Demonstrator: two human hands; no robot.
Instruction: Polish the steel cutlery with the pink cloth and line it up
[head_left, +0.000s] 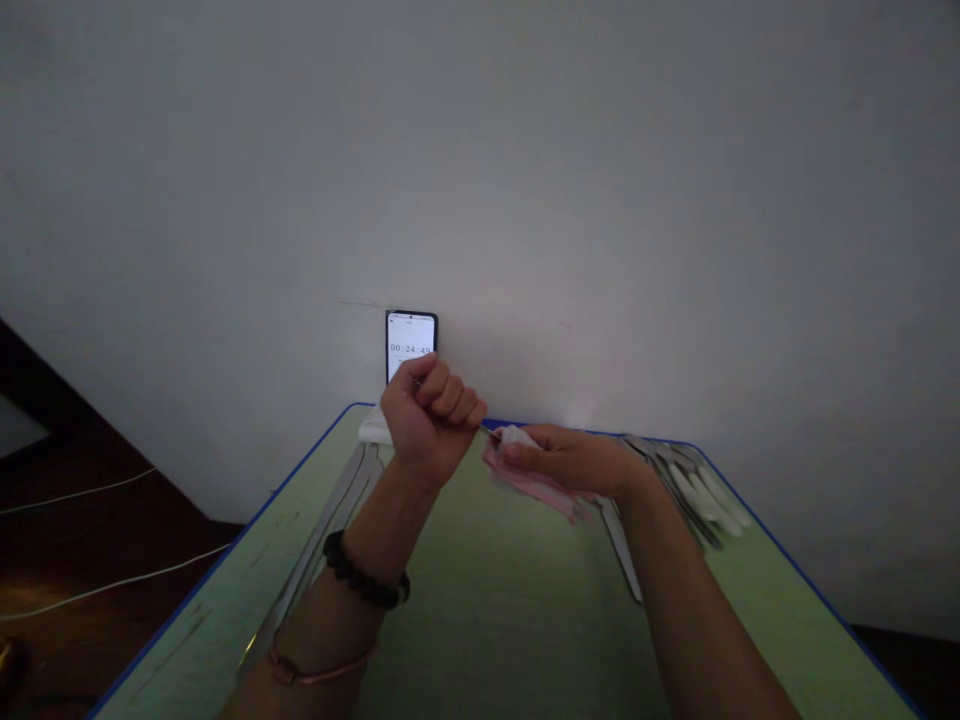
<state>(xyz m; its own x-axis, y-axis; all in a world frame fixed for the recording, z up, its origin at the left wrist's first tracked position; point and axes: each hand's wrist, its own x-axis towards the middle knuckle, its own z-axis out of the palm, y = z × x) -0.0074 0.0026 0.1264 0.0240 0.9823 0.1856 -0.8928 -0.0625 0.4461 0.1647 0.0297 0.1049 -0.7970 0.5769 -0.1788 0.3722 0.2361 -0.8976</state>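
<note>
My left hand [435, 415] is closed in a fist around a thin metal utensil [489, 432], of which only a short length shows. My right hand [566, 458] pinches a pink and white cloth [536, 485] around the other end of that utensil, so its kind stays hidden. The cloth's loose end hangs below my right fingers. Both hands are held above the far part of the green table. Beneath my right wrist lies a flat metal piece of cutlery [621, 550], partly covered by the arm.
A phone [411, 335] showing a running timer leans on the wall, behind my left fist, by a white block [373, 428]. Long metal utensils [330, 520] lie along the table's left side. Several metal utensils, some with white handles [709, 500], are heaped at the right.
</note>
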